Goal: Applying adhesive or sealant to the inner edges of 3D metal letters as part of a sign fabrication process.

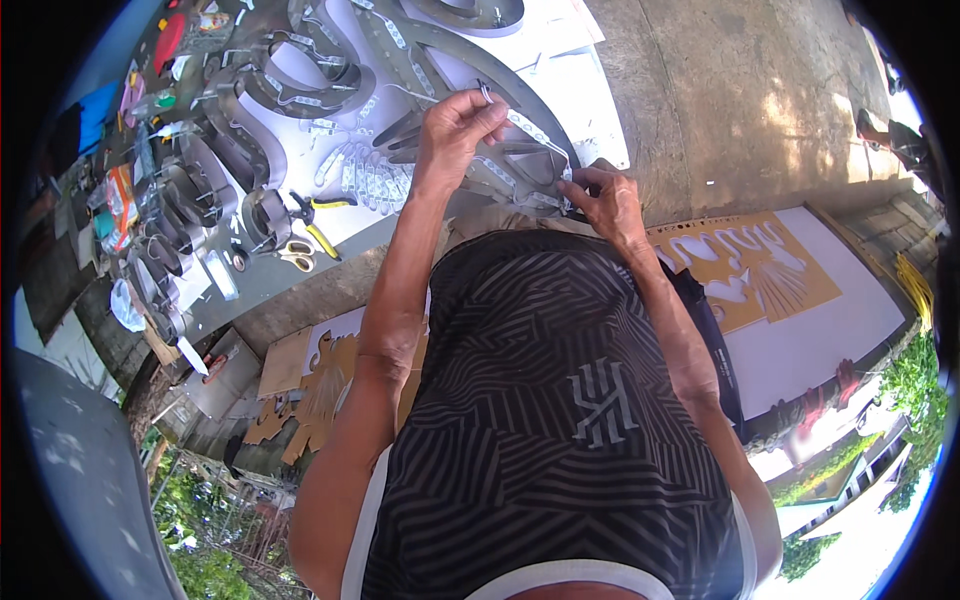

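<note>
LED strip [530, 127] pinched in both hands [465, 125] [608, 207] near table edge [385, 225], wide floor [720, 100] beside.

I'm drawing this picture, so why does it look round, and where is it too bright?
In the head view, the fisheye lens blackens the corners and bows the edge of the grey surface at lower left; in that same head view, glare washes out the lower right, beside the green plants, and sun patches dapple the concrete floor.
</note>
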`<state>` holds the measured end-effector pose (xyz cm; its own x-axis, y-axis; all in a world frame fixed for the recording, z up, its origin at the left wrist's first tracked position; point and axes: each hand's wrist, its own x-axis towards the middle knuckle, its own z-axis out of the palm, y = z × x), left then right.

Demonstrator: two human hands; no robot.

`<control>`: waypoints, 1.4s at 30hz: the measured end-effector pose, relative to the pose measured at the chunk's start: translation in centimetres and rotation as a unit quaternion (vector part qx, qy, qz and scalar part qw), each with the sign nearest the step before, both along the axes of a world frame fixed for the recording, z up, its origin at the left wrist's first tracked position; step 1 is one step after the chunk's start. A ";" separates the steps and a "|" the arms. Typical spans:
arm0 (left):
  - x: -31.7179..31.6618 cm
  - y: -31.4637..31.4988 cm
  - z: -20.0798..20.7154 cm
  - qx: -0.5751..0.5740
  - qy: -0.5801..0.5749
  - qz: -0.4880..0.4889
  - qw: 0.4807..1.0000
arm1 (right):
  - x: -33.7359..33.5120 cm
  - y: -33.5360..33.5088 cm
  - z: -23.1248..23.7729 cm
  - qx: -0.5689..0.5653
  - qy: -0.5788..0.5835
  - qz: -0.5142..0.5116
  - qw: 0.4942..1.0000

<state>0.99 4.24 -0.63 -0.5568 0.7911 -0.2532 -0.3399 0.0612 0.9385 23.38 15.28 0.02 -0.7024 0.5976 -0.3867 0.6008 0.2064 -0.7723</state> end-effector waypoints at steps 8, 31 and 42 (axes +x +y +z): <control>1.9 -2.3 2.3 -0.264 -0.081 -0.198 0.940 | 0.7 -3.9 -0.5 0.342 0.101 0.008 0.934; 7.1 -1.6 0.2 -0.154 0.153 -0.217 0.952 | 2.4 -2.2 -0.6 0.138 0.137 0.051 0.980; 7.0 -1.3 -0.4 -0.121 0.141 -0.208 0.960 | 2.7 -1.4 -0.7 -0.030 0.152 -0.024 0.988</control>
<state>8.02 2.96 -0.99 -0.2786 0.8970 -0.3432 0.0270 0.3645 0.9308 26.03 13.90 -0.70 -0.7632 0.6151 -0.1980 0.3471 0.1318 -0.9285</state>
